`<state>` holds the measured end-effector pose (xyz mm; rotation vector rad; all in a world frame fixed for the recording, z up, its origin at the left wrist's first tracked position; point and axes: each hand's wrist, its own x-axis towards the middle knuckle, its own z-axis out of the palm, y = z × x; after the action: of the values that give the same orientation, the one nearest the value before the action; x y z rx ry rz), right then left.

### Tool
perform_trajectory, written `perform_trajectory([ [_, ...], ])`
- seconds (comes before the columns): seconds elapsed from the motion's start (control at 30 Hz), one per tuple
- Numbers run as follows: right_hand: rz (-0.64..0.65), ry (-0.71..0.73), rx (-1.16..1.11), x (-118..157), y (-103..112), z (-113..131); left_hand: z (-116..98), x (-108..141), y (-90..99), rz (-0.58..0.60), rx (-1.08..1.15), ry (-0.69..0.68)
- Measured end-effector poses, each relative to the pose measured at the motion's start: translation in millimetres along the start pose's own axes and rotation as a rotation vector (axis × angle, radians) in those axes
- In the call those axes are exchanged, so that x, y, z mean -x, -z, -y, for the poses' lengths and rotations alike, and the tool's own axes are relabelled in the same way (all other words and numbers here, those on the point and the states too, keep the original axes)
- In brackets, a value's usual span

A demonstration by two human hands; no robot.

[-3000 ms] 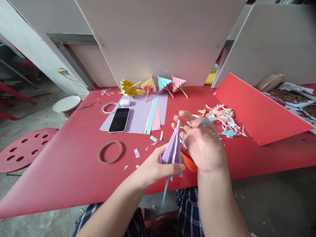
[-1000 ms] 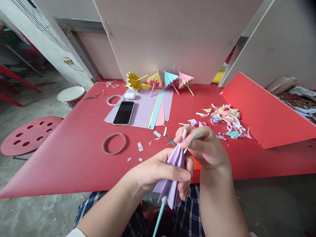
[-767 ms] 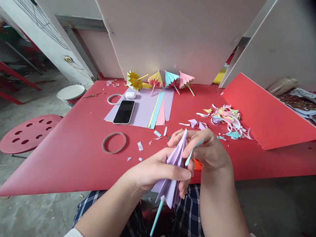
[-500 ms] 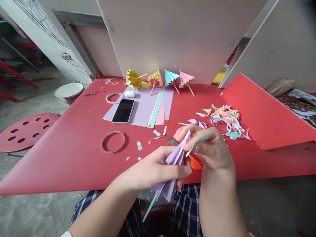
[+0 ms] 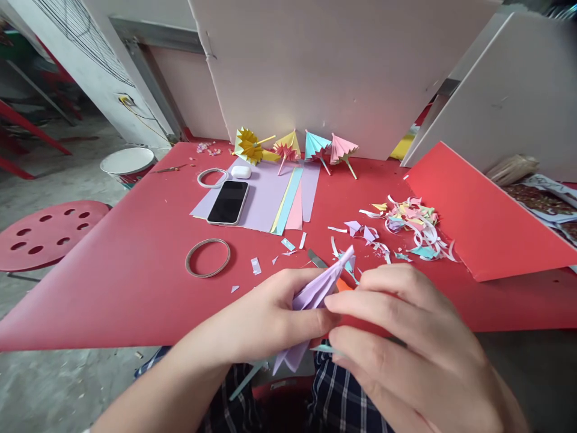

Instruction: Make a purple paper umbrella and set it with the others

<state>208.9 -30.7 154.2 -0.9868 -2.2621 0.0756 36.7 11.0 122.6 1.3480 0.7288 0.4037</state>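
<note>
My left hand is wrapped round a folded purple paper umbrella, its narrow tip pointing up and right. A pale blue stick extends from its lower end. Beside it, my right hand has bent fingers, with the fingertips close to the purple folds. A bit of light blue paper shows by the right fingertips; whether they pinch it is hard to tell. Behind the hands lie scissors with a grey blade and orange handle, partly hidden.
Small paper umbrellas stand at the red table's back edge. Coloured sheets, a phone, a white case and tape rolls lie left of centre. Paper scraps and a red board are right.
My right hand has moved down and nearer the camera, away from the umbrella's tip. The light blue strip it held up by the tip now shows lower, mostly hidden.
</note>
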Motion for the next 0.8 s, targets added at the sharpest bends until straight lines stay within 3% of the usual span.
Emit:
perform_trajectory([
  [0.1, 0.097, 0.205, 0.155, 2.1, 9.1, -10.2, -5.7, 0.4, 6.2, 0.035, -0.111, 0.088],
  [0.2, 0.157, 0.303, 0.237, 5.6, 15.4, -17.2, -12.4, 0.2, 8.3, 0.027, -0.207, 0.129],
  [0.3, 0.23, 0.332, 0.277, 7.9, 17.8, -16.2, -17.6, 0.6, 5.8, 0.02, -0.293, 0.125],
  [0.8, 0.284, 0.319, 0.363, 13.1, 20.9, -11.1, -20.9, 2.5, -4.2, 0.078, -0.451, 0.144],
])
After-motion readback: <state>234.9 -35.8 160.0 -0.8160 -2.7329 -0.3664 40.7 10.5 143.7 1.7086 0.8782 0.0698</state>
